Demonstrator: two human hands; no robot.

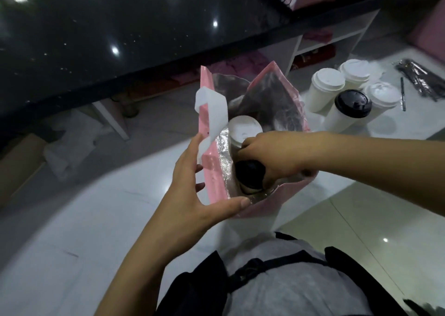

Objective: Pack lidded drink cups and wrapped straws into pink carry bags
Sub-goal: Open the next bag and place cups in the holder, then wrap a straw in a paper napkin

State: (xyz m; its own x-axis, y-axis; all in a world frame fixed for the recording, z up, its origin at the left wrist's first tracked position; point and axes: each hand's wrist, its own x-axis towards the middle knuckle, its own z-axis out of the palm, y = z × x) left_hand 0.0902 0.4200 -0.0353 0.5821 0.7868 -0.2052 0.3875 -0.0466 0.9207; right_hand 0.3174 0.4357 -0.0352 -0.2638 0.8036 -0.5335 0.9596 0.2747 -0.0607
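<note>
1. The black-lidded cup (249,174) is inside the pink carry bag (214,171), at its near end. My right hand (272,156) is clamped over its lid, fingers curled, likely to seat it without tipping.
2. A white-lidded cup (243,127) stands in the bag just beyond it. I cannot tell whether the two touch.
3. My left hand (192,195) has its fingers straight and spread. They press the bag's left wall, with the thumb along the near rim, which keeps the mouth open and the bag steady.
4. Right of the bag wait four more lidded cups (349,99). Farther right lie wrapped straws (421,79), cut off by the frame.
5. The bag's floor and both cup bodies are hidden, and the dark crumpled shape at its far end is unclear.
</note>
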